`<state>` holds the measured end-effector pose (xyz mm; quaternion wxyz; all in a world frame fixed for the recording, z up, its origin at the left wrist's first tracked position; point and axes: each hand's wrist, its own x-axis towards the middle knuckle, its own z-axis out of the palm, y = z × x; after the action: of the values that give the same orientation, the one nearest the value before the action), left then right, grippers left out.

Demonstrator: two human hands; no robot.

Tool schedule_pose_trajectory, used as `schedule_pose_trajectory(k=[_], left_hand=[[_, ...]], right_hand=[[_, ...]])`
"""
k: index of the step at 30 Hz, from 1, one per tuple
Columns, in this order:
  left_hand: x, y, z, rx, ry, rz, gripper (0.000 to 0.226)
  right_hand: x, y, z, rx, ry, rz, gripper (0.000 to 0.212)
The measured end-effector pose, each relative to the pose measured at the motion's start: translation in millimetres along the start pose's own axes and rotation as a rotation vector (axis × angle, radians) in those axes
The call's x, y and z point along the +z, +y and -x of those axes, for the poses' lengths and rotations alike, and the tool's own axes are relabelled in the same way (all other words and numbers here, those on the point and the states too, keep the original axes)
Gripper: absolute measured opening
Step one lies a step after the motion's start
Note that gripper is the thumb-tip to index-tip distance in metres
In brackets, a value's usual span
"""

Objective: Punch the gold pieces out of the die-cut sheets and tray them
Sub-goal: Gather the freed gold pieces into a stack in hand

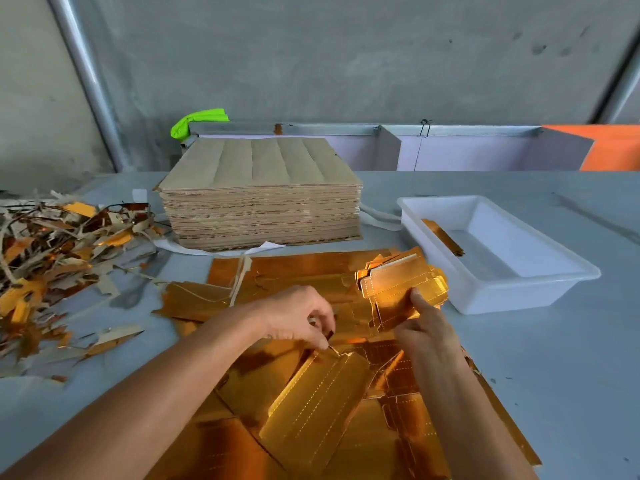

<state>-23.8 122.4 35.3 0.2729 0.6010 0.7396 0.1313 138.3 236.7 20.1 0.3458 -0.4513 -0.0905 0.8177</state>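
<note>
Gold die-cut sheets (pixel 301 271) lie spread over the table in front of me. My right hand (pixel 427 327) grips a small stack of punched gold pieces (pixel 398 282), held up just left of the white tray (pixel 568 271). My left hand (pixel 298 317) pinches the top corner of another gold piece (pixel 315 407), which lifts at an angle out of the sheet below. One gold piece (pixel 443 237) leans inside the tray against its left wall.
A tall stack of brown-backed sheets (pixel 259 195) stands behind the gold sheets. A heap of gold and brown offcuts (pixel 52 258) covers the table's left side. A green object (pixel 197 121) and an orange panel (pixel 609 147) sit along the back rail.
</note>
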Motion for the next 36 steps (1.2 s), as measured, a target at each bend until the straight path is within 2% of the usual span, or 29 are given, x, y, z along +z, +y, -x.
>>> schedule_pose_trajectory(k=[3,6,9,13,16,20,23,25,27,29,31,33,36], left_hand=[[-6.9,-5.8,2.8,-0.002,0.028,-0.093,0.004],[-21.6,-15.8,7.2,-0.02,0.162,-0.052,0.009],[-34.9,-19.2,10.2,-0.007,0.308,0.034,0.018],[-39.2,-17.2,11.5,0.017,0.357,0.053,0.017],[-37.6,-12.9,9.4,0.024,0.365,0.032,0.014],[-35.6,-6.3,6.3,0.06,0.466,0.128,0.019],[-31.6,-4.9,5.0,0.079,0.483,0.202,0.02],[-31.7,-9.7,4.5,0.057,0.567,0.135,0.017],[-33.4,-17.0,5.6,0.013,0.623,0.1,0.014],[-32.7,-22.9,5.9,-0.005,0.582,0.095,0.013],[-29.4,-26.3,5.5,0.002,0.551,0.089,0.013],[-27.5,-28.6,6.0,0.017,0.552,0.117,0.013],[-29.4,-31.8,7.2,0.011,0.583,0.153,0.012]], right_hand=[[-3.7,-12.9,-3.3,-0.042,-0.052,-0.053,0.034],[-12.9,-18.4,-7.6,-0.068,-0.245,0.165,0.047],[-26.0,-9.3,-5.7,-0.021,-0.41,0.434,0.041],[-28.1,3.9,2.4,0.043,-0.552,0.643,0.041],[-19.8,10.3,7.4,-0.019,-0.567,0.768,0.029],[-15.0,26.1,21.6,-0.123,-0.517,0.941,0.016],[-16.2,42.9,27.5,-0.149,-0.548,0.926,0.014],[-19.3,47.4,27.9,-0.274,-0.55,0.892,0.013],[-22.5,46.8,26.4,-0.411,-0.578,0.838,0.021],[-25.8,46.1,24.7,-0.499,-0.585,0.786,0.024],[-28.0,44.9,21.9,-0.532,-0.589,0.743,0.017],[-29.9,40.7,17.3,-0.482,-0.657,0.697,0.016],[-34.6,27.7,12.4,-0.232,-0.917,0.67,0.031]])
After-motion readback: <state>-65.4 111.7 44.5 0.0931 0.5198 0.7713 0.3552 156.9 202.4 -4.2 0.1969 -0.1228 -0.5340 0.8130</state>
